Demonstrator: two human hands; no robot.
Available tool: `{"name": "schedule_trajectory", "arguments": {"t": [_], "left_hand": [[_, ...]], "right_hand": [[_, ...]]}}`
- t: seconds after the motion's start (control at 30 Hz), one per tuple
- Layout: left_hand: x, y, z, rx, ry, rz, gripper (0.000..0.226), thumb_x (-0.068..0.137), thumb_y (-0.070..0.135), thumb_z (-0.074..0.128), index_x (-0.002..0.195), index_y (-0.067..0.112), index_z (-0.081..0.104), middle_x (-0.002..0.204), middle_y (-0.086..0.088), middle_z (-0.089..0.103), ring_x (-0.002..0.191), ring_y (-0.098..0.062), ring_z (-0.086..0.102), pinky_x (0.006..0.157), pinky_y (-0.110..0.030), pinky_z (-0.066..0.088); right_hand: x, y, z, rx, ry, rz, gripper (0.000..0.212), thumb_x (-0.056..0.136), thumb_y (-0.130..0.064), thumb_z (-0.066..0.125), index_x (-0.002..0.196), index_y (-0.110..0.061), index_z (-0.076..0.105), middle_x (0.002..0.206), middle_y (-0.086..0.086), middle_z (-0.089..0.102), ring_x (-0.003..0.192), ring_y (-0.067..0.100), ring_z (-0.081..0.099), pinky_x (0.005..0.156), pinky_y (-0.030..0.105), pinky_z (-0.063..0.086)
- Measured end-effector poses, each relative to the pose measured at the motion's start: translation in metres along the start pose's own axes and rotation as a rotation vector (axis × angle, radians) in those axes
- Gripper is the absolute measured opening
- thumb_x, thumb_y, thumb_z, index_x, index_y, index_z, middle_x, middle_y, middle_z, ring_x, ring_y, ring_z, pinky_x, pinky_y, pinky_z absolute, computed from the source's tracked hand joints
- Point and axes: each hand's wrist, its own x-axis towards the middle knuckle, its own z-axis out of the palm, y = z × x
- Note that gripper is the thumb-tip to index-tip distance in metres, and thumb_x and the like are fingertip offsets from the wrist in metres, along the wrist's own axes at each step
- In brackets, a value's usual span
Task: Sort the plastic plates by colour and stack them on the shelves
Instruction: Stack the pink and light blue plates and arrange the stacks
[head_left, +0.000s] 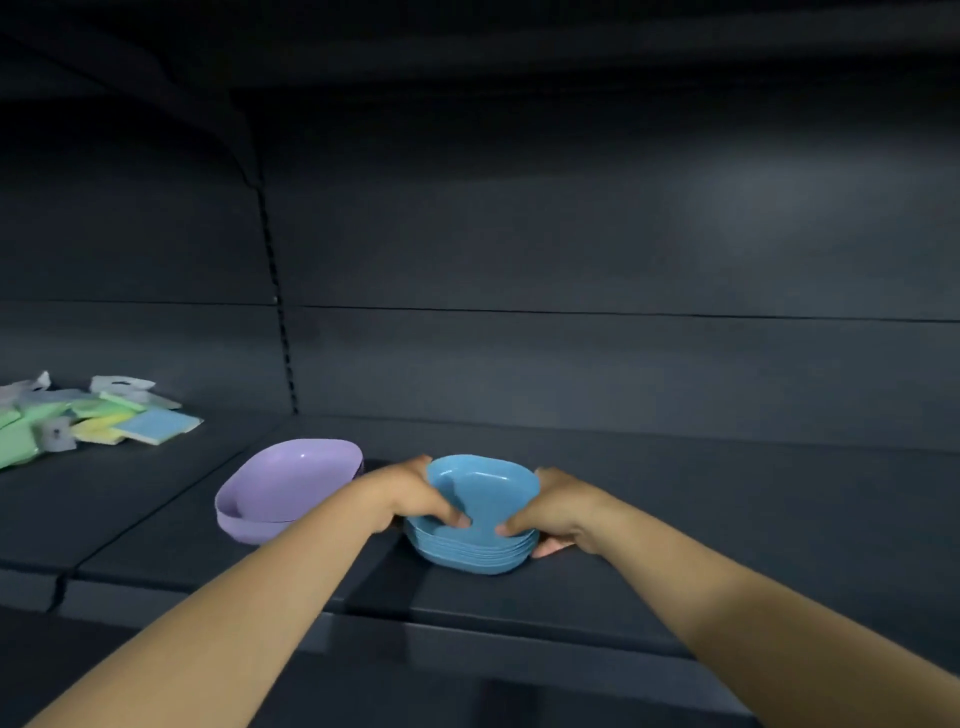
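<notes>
Two hands grip a stack of blue plates (480, 512) on a dark shelf (675, 519) — the left hand (415, 493) on its left edge, the right hand (553, 512) on its right, thumbs over the rim. Purple plates (288, 486) sit just left; pastel packets (88, 415) lie farther left.

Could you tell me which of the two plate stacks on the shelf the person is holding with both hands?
The blue stack, gripped by the left hand and right hand. The purple stack sits untouched beside it, to the left.
</notes>
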Motion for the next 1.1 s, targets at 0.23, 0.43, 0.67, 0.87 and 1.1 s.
{"name": "schedule_trajectory", "arguments": {"t": [0.23, 0.43, 0.67, 0.87, 1.1], "left_hand": [[-0.005, 0.012, 0.020, -0.483, 0.016, 0.017, 0.055, 0.060, -0.003, 0.082, 0.109, 0.010, 0.059, 0.105, -0.010, 0.068, 0.096, -0.027, 0.064, 0.081, -0.036, 0.054], [-0.027, 0.063, 0.063, -0.695, 0.007, 0.087, 0.040, 0.075, 0.011, 0.078, 0.104, 0.010, 0.050, 0.088, -0.004, 0.060, 0.074, -0.019, 0.060, 0.055, -0.029, 0.047], [-0.062, 0.145, 0.132, -0.708, -0.055, 0.229, 0.032, 0.075, 0.008, 0.077, 0.102, 0.010, 0.062, 0.095, -0.008, 0.069, 0.081, -0.022, 0.066, 0.062, -0.029, 0.051], [-0.098, 0.222, 0.227, -0.726, -0.079, 0.304, 0.035, 0.075, 0.009, 0.077, 0.105, 0.011, 0.061, 0.097, -0.005, 0.068, 0.085, -0.021, 0.065, 0.063, -0.028, 0.050], [-0.156, 0.329, 0.361, -0.791, -0.095, 0.373, 0.033, 0.077, 0.009, 0.076, 0.105, 0.014, 0.058, 0.089, 0.002, 0.063, 0.076, -0.012, 0.060, 0.059, -0.025, 0.046]], "right_hand": [[-0.020, 0.012, -0.002, 0.282, 0.145, -0.041, 0.046, 0.075, 0.007, 0.068, 0.109, -0.022, 0.058, 0.109, 0.004, 0.067, 0.105, 0.024, 0.062, 0.084, 0.039, 0.054], [-0.052, 0.034, -0.040, 0.500, 0.336, -0.125, 0.035, 0.081, -0.002, 0.067, 0.113, -0.016, 0.062, 0.107, 0.008, 0.071, 0.099, 0.026, 0.067, 0.088, 0.042, 0.055], [-0.118, 0.085, -0.113, 0.582, 0.590, -0.157, 0.029, 0.083, -0.003, 0.068, 0.107, -0.016, 0.059, 0.106, 0.007, 0.068, 0.097, 0.027, 0.066, 0.090, 0.046, 0.054], [-0.185, 0.156, -0.196, 0.552, 0.687, -0.169, 0.034, 0.081, -0.006, 0.071, 0.113, -0.013, 0.060, 0.103, 0.007, 0.069, 0.093, 0.027, 0.068, 0.085, 0.045, 0.056], [-0.284, 0.260, -0.304, 0.578, 0.712, -0.155, 0.033, 0.081, -0.008, 0.072, 0.113, -0.013, 0.062, 0.103, 0.007, 0.071, 0.093, 0.027, 0.068, 0.078, 0.042, 0.058]]}}
